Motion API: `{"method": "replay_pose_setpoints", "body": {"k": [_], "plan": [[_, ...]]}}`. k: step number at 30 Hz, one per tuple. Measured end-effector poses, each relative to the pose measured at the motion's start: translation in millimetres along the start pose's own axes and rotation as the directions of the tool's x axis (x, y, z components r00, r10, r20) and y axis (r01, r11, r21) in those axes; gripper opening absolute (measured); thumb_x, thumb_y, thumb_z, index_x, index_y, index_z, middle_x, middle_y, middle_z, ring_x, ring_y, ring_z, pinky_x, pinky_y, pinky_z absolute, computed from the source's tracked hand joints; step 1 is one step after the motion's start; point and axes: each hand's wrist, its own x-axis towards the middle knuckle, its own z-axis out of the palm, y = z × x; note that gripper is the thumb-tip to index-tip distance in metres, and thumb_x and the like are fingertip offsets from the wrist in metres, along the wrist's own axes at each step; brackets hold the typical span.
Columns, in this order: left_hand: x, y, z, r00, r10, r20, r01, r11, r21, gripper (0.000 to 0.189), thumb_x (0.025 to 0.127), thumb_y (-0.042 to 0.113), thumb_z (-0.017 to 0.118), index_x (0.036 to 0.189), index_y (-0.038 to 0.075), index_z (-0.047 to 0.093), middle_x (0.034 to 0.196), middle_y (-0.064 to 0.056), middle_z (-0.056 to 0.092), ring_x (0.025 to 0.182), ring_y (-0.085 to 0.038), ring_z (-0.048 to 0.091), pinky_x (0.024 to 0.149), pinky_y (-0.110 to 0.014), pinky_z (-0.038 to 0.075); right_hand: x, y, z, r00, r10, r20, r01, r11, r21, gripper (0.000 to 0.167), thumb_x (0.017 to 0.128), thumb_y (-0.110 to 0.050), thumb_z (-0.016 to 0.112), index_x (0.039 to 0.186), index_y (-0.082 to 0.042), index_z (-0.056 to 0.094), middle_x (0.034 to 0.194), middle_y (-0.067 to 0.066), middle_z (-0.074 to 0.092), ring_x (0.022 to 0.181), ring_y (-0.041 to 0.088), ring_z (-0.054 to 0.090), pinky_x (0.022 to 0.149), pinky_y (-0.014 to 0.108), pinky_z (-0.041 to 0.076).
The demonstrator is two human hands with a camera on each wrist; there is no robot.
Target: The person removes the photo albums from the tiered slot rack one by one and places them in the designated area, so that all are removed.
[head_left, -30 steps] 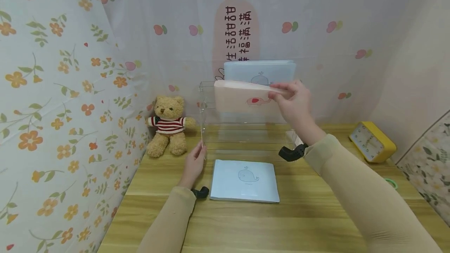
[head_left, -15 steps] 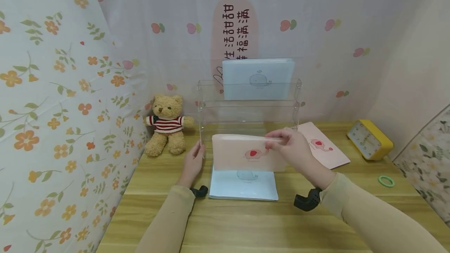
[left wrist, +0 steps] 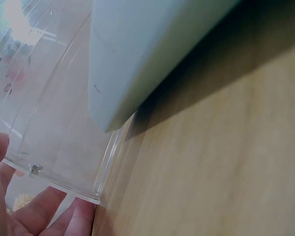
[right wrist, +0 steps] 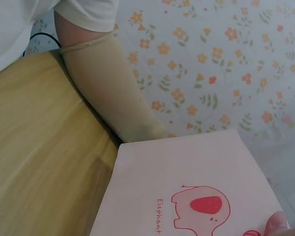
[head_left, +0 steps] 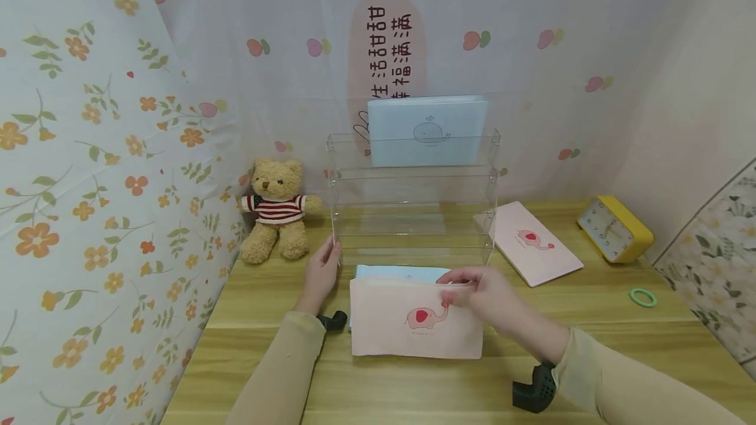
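My right hand point(head_left: 490, 297) pinches the upper right edge of a pink notebook point(head_left: 384, 320) with a red-eared elephant on its cover. The notebook is tilted over a light blue notebook point(head_left: 372, 272) and hides most of it. In the right wrist view the pink notebook point(right wrist: 147, 182) shows "Elephant" and a thumb tip on it. My left hand point(head_left: 321, 274) grips the left side panel of a clear tiered rack point(head_left: 413, 241), thumb on one side and fingers on the other in the left wrist view. A blue whale notebook point(head_left: 401, 136) stands in the rack's top tier.
Another pink elephant notebook point(head_left: 537, 248) lies right of the rack. A yellow clock point(head_left: 617, 228) and a green ring point(head_left: 642, 298) are at the far right. A teddy bear point(head_left: 280, 208) sits to the left, by the floral curtain point(head_left: 112, 215).
My right hand has brought the pink notebook down and toward me from in front of the rack's upper tiers to over the blue notebook. The left hand stays on the rack.
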Motion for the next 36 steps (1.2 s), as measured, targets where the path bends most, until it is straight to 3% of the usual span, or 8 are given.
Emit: {"method": "replay_pose_setpoints", "body": {"k": [8,12,14,16,19,28,36], "plan": [[0.2,0.6,0.5,1.000,0.005,0.002,-0.005,1.000,-0.002,0.060,0.115,0.047,0.057,0.166,0.016,0.050,0.166,-0.013,0.056,0.153,-0.037,0.056,0.128,-0.057,0.045,-10.3,13.9,13.0,0.998,0.046,0.031,-0.047,0.999,0.012,0.027,0.091,-0.009,0.088,0.118,-0.004,0.083,0.107,0.008,0.081,0.087,0.018,0.075,0.072,0.030,0.063],[0.9,0.7,1.1,1.000,0.010,-0.002,-0.010,1.000,-0.006,0.058,0.116,0.042,0.057,0.166,0.013,0.051,0.165,-0.015,0.057,0.152,-0.038,0.057,0.127,-0.058,0.046,-8.1,20.1,12.9,0.998,-0.065,0.016,0.067,0.989,-0.130,0.027,0.089,-0.013,0.092,0.114,-0.012,0.085,0.115,0.007,0.081,0.098,0.018,0.072,0.078,0.026,0.062],[1.4,0.7,1.2,1.000,0.009,-0.002,-0.009,1.000,-0.010,0.058,0.116,0.041,0.057,0.166,0.013,0.050,0.165,-0.015,0.058,0.152,-0.038,0.057,0.127,-0.058,0.046,-4.3,23.3,9.3,0.984,-0.170,0.046,0.176,0.957,-0.232,0.027,0.087,-0.017,0.094,0.113,-0.016,0.086,0.116,0.004,0.081,0.103,0.015,0.071,0.082,0.024,0.061],[0.9,1.3,0.9,1.000,0.004,-0.002,-0.004,1.000,-0.014,0.057,0.116,0.041,0.057,0.166,0.013,0.050,0.165,-0.015,0.058,0.152,-0.038,0.056,0.127,-0.058,0.046,0.5,26.6,4.2,0.955,-0.275,0.109,0.296,0.905,-0.305,0.029,0.086,-0.020,0.096,0.113,-0.018,0.085,0.112,-0.001,0.080,0.102,0.012,0.069,0.085,0.023,0.060],[-0.5,3.0,0.3,1.000,-0.005,-0.001,0.005,1.000,-0.014,0.058,0.116,0.042,0.057,0.166,0.014,0.050,0.166,-0.014,0.057,0.153,-0.038,0.056,0.128,-0.058,0.046,7.7,27.9,-1.8,0.917,-0.340,0.207,0.395,0.842,-0.368,0.035,0.084,-0.025,0.098,0.116,-0.020,0.084,0.109,-0.005,0.078,0.098,0.007,0.066,0.084,0.023,0.060],[-2.3,5.1,-1.0,1.000,-0.017,0.002,0.017,1.000,-0.023,0.058,0.116,0.043,0.057,0.166,0.016,0.051,0.167,-0.014,0.056,0.154,-0.038,0.055,0.128,-0.058,0.045,20.2,29.5,-2.1,0.864,-0.298,0.405,0.468,0.771,-0.431,0.040,0.084,-0.035,0.098,0.121,-0.032,0.083,0.105,-0.015,0.071,0.094,0.004,0.058,0.081,0.024,0.056],[0.6,-0.2,1.6,1.000,-0.016,-0.018,0.016,1.000,-0.024,0.057,0.115,0.044,0.058,0.164,0.017,0.053,0.166,-0.013,0.056,0.154,-0.036,0.055,0.129,-0.055,0.045,25.5,42.4,15.8,0.850,-0.224,0.477,0.462,0.752,-0.470,0.043,0.085,-0.035,0.097,0.125,-0.030,0.081,0.098,-0.018,0.066,0.090,-0.001,0.057,0.080,0.024,0.054]]}}
